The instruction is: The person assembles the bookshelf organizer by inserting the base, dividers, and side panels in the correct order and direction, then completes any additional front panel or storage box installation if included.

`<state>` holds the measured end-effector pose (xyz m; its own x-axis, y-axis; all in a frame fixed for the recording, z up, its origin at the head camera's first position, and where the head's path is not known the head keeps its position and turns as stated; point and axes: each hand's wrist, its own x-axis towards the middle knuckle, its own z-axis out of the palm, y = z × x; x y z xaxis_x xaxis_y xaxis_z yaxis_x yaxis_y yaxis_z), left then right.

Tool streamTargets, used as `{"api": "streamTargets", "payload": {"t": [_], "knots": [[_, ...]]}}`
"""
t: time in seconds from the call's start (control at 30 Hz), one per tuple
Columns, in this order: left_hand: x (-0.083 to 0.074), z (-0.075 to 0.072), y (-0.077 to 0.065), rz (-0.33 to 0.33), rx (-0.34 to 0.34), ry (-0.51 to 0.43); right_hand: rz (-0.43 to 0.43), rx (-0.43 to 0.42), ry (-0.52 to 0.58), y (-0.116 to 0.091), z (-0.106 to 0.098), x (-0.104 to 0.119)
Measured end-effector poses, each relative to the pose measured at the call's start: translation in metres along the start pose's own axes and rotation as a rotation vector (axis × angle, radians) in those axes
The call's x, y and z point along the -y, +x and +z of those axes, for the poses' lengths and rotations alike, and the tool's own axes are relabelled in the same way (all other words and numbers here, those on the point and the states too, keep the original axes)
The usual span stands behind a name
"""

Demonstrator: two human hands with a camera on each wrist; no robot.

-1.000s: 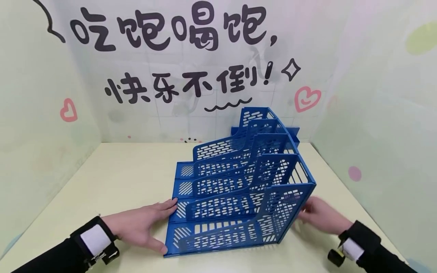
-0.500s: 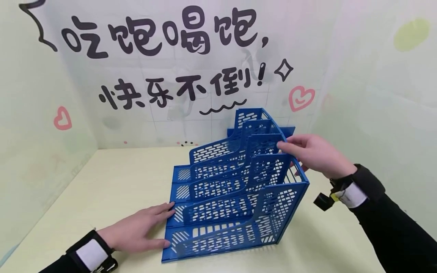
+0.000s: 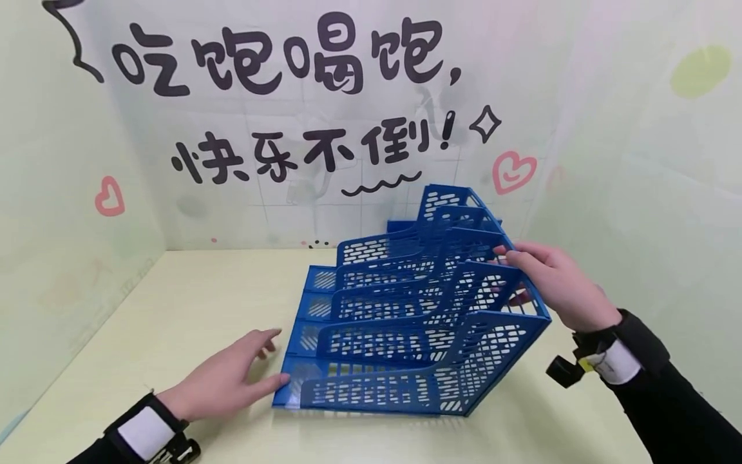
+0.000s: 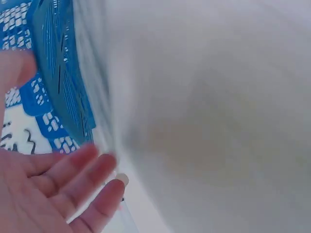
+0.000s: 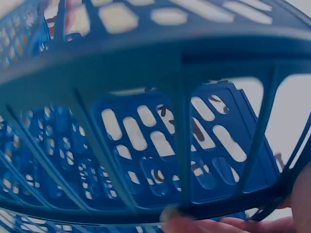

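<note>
A blue plastic file rack (image 3: 414, 377) with several slanted, perforated dividers stands tilted on the table, leaning back to the right with its front edge raised. My right hand (image 3: 565, 287) grips the rack's back frame near the top, thumb over the edge and fingers through the openings. In the right wrist view, fingertips (image 5: 194, 225) curl at the frame's bar. My left hand (image 3: 223, 377) is beside the front left edge, thumb right at the base's corner and other fingers apart from it. The left wrist view shows these fingers (image 4: 97, 182) loosely extended below the rack's base (image 4: 63, 82).
Another blue piece (image 3: 400, 225) lies behind the rack, mostly hidden. The pale table (image 3: 214, 296) extends to the left. A back wall (image 3: 232, 212) with black lettering and side walls enclose the table.
My right hand rose from low beside the rack to its top back frame and grips it. The rack has tipped rightward, its front edge lifting. My left fingers have come off the base's edge.
</note>
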<state>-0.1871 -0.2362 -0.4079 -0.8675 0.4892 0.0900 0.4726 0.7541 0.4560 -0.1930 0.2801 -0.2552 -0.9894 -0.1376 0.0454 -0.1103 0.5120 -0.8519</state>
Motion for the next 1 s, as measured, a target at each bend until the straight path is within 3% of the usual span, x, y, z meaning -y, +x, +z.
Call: {"api": "streamTargets", "payload": {"t": [0.1, 0.2, 0.33, 0.43, 0.53, 0.63, 0.8, 0.9, 1.0], "knots": [[-0.003, -0.006, 0.004, -0.022, 0.018, -0.167, 0.012, -0.03, 0.039, -0.011, -0.007, -0.014], [-0.006, -0.014, 0.01, 0.01, 0.04, -0.399, 0.03, -0.08, 0.098, -0.026, -0.009, -0.03], [-0.015, -0.03, 0.02, 0.032, -0.052, -0.659, 0.028, -0.164, 0.254, -0.045, 0.004, -0.054], [-0.02, -0.043, 0.028, 0.117, -0.138, -0.81, 0.037, -0.225, 0.273, -0.061, 0.025, -0.068], [-0.025, -0.054, 0.036, 0.238, -0.184, -0.914, 0.105, -0.246, 0.197, -0.075, 0.05, -0.076], [-0.033, -0.063, 0.044, 0.287, -0.239, -0.962, 0.218, -0.172, 0.163, -0.085, 0.072, -0.082], [-0.048, -0.071, 0.05, 0.222, -0.346, -0.926, 0.31, 0.12, 0.251, -0.093, 0.102, -0.093], [-0.051, -0.074, 0.053, 0.192, -0.347, -0.916, 0.353, 0.292, 0.371, -0.096, 0.124, -0.094], [-0.051, -0.077, 0.059, 0.147, -0.306, -0.861, 0.364, 0.407, 0.406, -0.098, 0.149, -0.097]]}}
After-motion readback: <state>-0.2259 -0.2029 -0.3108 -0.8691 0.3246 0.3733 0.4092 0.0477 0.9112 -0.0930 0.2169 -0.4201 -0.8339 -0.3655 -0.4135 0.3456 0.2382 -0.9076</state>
